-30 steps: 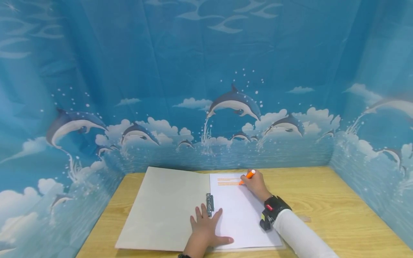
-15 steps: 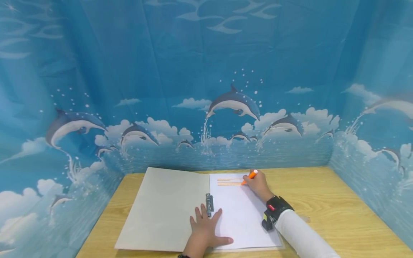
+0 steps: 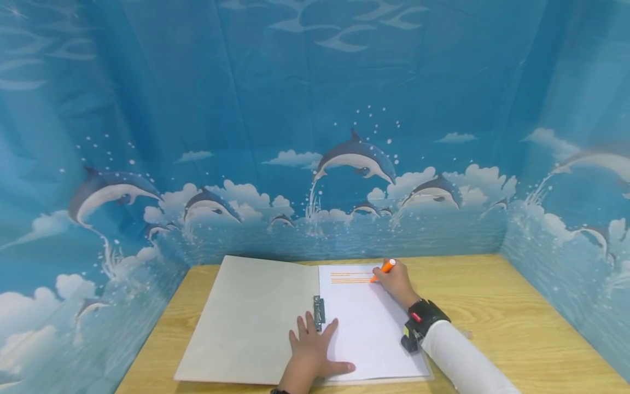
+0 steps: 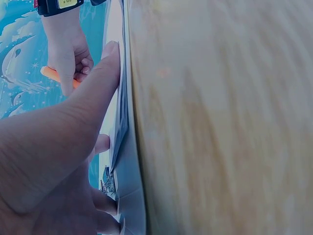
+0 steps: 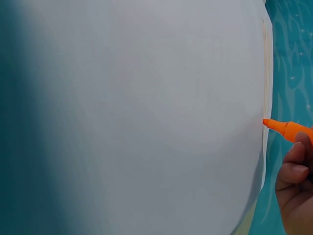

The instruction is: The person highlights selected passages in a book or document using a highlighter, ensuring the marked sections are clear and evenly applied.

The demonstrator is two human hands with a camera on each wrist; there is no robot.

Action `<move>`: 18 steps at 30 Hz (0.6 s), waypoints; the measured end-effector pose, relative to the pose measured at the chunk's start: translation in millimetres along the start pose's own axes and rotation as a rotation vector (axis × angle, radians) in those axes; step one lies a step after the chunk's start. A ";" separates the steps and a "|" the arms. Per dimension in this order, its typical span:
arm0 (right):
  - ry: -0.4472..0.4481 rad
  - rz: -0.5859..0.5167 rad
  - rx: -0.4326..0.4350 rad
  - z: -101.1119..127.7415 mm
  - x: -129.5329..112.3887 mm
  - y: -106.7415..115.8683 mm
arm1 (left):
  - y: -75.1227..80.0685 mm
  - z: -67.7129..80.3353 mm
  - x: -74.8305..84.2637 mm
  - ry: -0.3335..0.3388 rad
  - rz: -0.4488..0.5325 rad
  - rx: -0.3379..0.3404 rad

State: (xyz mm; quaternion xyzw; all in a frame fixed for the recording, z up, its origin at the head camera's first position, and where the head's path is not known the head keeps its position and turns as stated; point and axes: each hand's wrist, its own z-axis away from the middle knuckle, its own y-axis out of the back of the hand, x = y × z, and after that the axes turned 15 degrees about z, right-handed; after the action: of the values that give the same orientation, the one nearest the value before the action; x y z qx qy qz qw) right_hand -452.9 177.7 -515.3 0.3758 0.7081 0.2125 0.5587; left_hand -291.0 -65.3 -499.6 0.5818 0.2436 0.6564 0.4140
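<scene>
Nearest the viewer, left hand (image 3: 311,353): flat, fingers spread, palm down across the lower part of the open folder (image 3: 248,317), thumb lying out on the white sheet (image 3: 366,328); fingertips just below the metal clip (image 3: 320,312) at the spine. The left wrist view shows the thumb (image 4: 100,73) pressing the paper edge down.

Right of that hand, beyond it: white sheet, lying on the folder's right half, plain but for orange lines (image 3: 350,277) along its far end.

Right hand (image 3: 396,282), at the sheet's far right corner: fingers curled round an orange marker (image 3: 384,270), pinching it; a black band (image 3: 418,323) on the wrist, white sleeve (image 3: 462,361) behind. Marker tip touching the paper at the right-hand end of the orange lines; the right wrist view shows the tip (image 5: 266,122) meeting the line near the sheet's edge.

Under both hands: wooden table (image 3: 517,323), bearing the folder.

Beyond the hands: blue backdrop (image 3: 315,109) printed with dolphins and clouds, enclosing the table on three sides.
</scene>
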 end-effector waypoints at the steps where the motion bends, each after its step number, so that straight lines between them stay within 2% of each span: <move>1: -0.001 -0.001 0.001 0.1 -0.1 0.4 | 0.1 0.0 -0.1 0.001 0.000 -0.001; 18: 0.018 0.025 0.019 0.1 3.5 9.8 | 0.5 -2.5 2.5 0.037 -0.010 -0.023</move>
State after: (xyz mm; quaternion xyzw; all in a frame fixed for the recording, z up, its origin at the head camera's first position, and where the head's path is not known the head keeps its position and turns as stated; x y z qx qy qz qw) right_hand -450.2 186.5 -510.4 0.3879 0.7104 0.2162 0.5460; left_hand -293.5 -63.1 -498.2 0.5636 0.2466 0.6678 0.4191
